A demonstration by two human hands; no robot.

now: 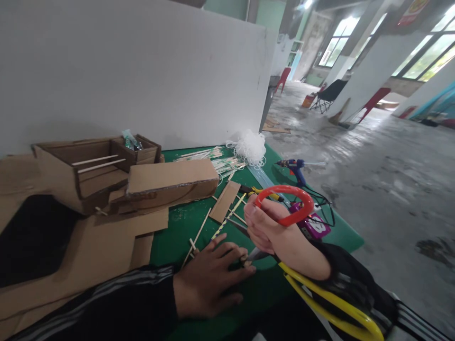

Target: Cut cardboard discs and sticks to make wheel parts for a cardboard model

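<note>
My right hand [266, 226] is closed round scissors with a red handle [306, 203]; their blades point left and down. My left hand [213, 274] lies low over the green table with its fingers spread, near small wooden pieces [246, 261] beside a blade tip. Whether its fingertips touch these pieces is hard to tell. Just beyond the left hand are a yellow patterned strip [227, 217], thin wooden sticks [202, 228] and a flat cardboard piece [225, 201]. A yellow handle [330, 298] shows below my right wrist.
Cardboard boxes [172, 182] stand at the left on flat cardboard [95, 246]. White string [250, 149] and stick bundles lie at the back. A blue glue gun [296, 168], yellow-handled pliers [261, 191], a purple box [314, 225] and black cable are at the right.
</note>
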